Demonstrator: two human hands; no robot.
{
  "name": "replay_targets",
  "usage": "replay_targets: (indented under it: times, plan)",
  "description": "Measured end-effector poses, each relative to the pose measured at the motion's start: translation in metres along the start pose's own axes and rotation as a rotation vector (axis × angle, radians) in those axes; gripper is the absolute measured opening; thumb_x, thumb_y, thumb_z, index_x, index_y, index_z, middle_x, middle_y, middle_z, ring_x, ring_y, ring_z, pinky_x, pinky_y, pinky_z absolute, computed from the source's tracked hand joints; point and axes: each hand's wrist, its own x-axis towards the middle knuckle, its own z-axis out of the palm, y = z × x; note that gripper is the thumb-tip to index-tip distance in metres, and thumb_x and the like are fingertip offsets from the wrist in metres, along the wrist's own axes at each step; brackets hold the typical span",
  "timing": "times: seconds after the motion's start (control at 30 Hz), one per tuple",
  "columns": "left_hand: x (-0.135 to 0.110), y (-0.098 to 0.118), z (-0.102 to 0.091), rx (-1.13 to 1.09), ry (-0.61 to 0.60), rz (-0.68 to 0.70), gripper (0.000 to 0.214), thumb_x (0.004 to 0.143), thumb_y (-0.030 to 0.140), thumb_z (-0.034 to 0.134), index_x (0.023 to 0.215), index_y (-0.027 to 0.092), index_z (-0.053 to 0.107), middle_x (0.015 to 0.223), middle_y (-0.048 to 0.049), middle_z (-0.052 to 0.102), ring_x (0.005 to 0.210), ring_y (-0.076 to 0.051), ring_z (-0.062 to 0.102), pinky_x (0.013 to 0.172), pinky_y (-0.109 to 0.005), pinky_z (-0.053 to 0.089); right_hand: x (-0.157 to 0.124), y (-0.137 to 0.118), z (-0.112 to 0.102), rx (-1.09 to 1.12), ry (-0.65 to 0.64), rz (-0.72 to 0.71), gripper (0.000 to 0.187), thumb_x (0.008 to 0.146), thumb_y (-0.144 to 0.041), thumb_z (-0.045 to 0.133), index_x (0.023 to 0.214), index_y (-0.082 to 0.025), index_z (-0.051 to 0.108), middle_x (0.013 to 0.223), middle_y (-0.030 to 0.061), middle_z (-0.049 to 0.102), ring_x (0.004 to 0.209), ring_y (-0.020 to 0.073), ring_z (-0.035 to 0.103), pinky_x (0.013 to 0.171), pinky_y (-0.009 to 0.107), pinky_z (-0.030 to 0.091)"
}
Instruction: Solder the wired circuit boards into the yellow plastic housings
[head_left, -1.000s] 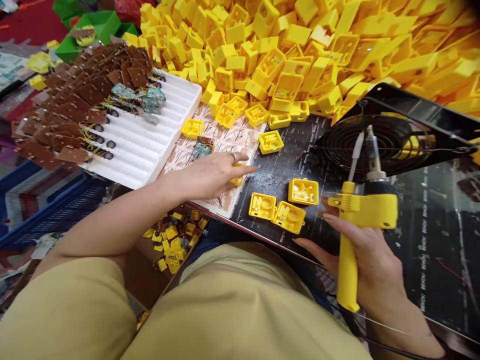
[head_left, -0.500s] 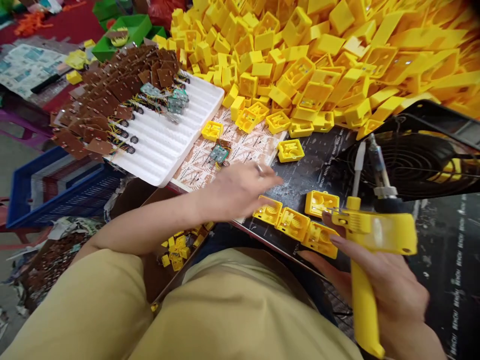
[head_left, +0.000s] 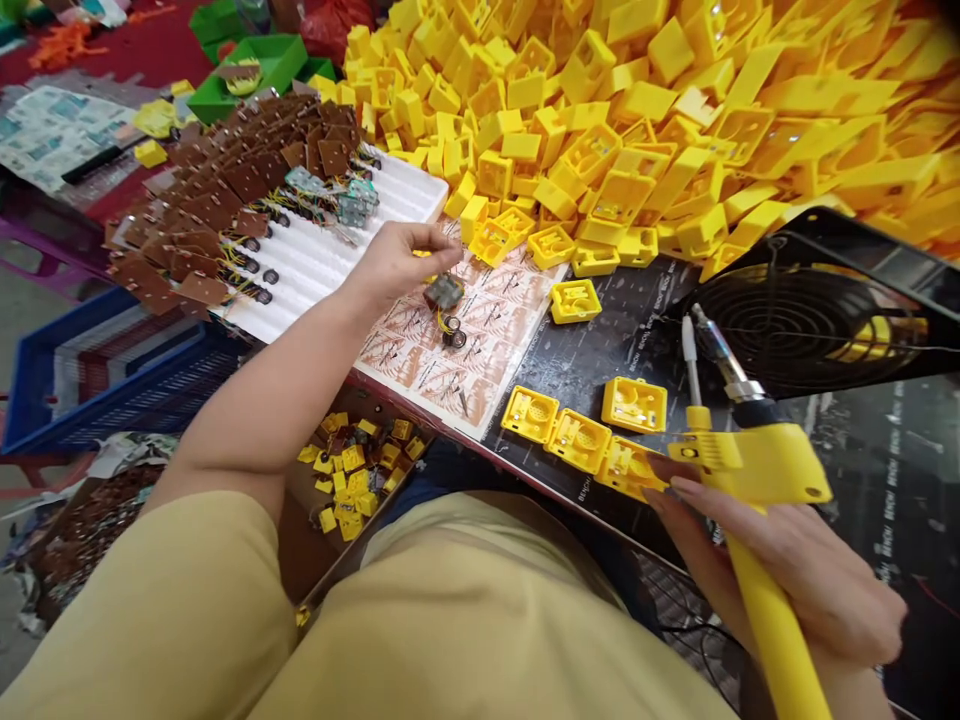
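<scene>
circuit board (head_left: 444,292) at left hand (head_left: 397,262), soldering iron (head_left: 769,465) in right hand (head_left: 829,580)

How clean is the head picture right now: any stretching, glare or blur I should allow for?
Head view: the yellow case pile looks stretched and soft toward the right edge; the soldering gun shows a bright highlight on its metal barrel; fine detail on the circuit board by the left hand is hard to read.
</scene>
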Motion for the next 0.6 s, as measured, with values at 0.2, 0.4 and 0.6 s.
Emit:
replay_targets:
  times: [0.2,0.4,0.6]
  plan:
    - [0.017,0.047,-0.032,-0.724,0.03,0.005,0.009,0.096,0.025,0.05,0.093,0.019,0.056,0.108,0.0019,0.07,0.12,-0.015,0.061,0.099,-0.032,0.05,0.007,-0.008,0.013,0.165,-0.071,0.087,0.065,0.077,-0.027,0.079,0.135,-0.022,0.05,0.107,0.0104,0.071,0.093,0.024,0.071,0.078,0.034,0.057]
    - [-0.006,0.059,-0.022,-0.798,-0.173,-0.063,0.014,0.09,0.028,0.065,0.082,0.018,0.059,0.063,0.0071,0.058,0.066,-0.007,0.062,0.066,-0.024,0.052,0.03,-0.025,0.043,0.229,-0.161,0.026,0.047,0.086,-0.038,0.07,0.125,-0.021,0.05,0.107,0.0075,0.069,0.096,0.0222,0.069,0.09,0.039,0.055]
    - [-0.068,0.046,0.022,-0.075,-0.57,0.228,0.002,0.078,0.015,0.069,0.079,0.015,0.071,0.067,0.0012,0.07,0.062,-0.009,0.061,0.061,-0.021,0.044,0.037,-0.029,0.054,0.171,-0.225,-0.016,0.032,0.093,-0.028,0.062,0.122,-0.02,0.052,0.091,0.002,0.071,0.078,0.0178,0.069,0.095,0.043,0.05]
